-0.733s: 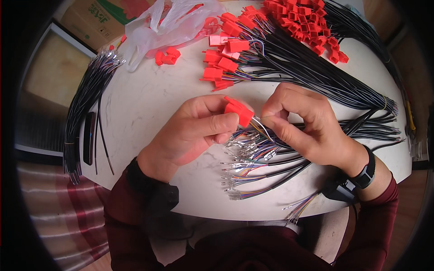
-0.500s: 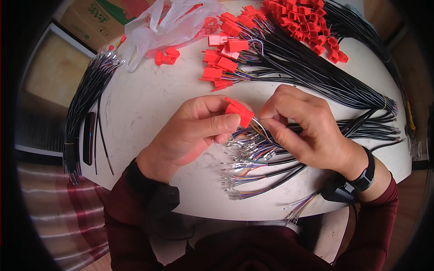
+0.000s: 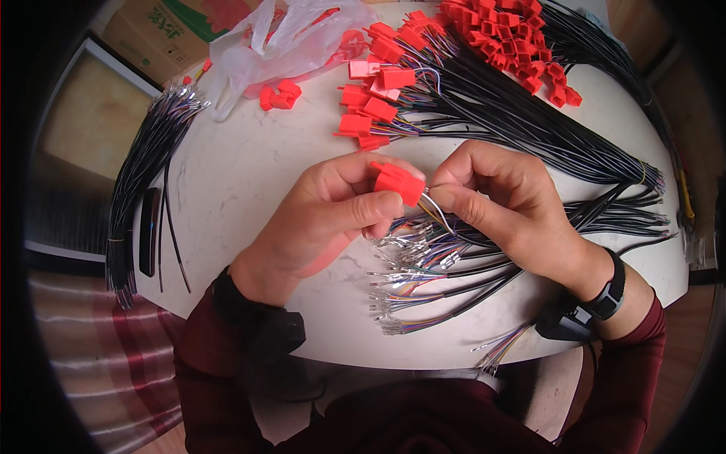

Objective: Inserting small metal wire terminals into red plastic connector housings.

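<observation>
Between the thumb and fingers of my left hand (image 3: 333,204) is a red plastic connector housing (image 3: 398,184), held above the middle of the table. Thin coloured wires (image 3: 434,208) run from its right end. My right hand (image 3: 503,204) pinches a wire close against that end, thumb and forefinger together; the wire's tip is hidden by the fingers. Below both hands lie black cables (image 3: 476,276) with bare metal terminals fanned out on their coloured leads.
Behind my hands lies a thick bundle of black cables (image 3: 529,121) with red housings (image 3: 378,106) fitted. More red housings (image 3: 503,38) are heaped at the back. A plastic bag (image 3: 280,45) and loose red housings (image 3: 280,94) stand back left; another cable bundle (image 3: 140,181) lies at left.
The red housing has turned to lie more level. My right fingers have moved left and up, closer to the housing's wire end.
</observation>
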A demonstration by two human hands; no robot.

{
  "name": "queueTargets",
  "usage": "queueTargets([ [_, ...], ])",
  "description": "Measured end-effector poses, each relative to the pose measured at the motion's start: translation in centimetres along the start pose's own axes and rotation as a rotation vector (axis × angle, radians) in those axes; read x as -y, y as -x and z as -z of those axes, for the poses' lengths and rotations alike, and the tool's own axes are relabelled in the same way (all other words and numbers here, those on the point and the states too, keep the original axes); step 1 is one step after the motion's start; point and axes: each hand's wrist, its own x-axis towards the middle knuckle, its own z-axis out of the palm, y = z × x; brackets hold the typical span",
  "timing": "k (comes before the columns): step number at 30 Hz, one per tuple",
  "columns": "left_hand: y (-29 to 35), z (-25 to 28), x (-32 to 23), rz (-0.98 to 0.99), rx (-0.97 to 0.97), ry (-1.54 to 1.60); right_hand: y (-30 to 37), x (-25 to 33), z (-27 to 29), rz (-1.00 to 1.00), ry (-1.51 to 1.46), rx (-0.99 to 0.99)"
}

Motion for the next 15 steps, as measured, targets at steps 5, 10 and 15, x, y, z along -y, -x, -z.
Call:
queueTargets([
  [5, 0.04, -0.36, -0.42, 0.018, -0.022, -0.049, 0.01, -0.22, 0.09, 0.195, 0.231, -0.012],
  [10, 0.14, -0.20, -0.30, 0.030, -0.013, -0.050, 0.15, 0.46, -0.18, 0.362, 0.444, -0.026],
  [15, 0.15, -0.11, -0.19, 0.017, -0.021, 0.006, 0.20, 0.49, 0.04, 0.363, 0.469, -0.039],
])
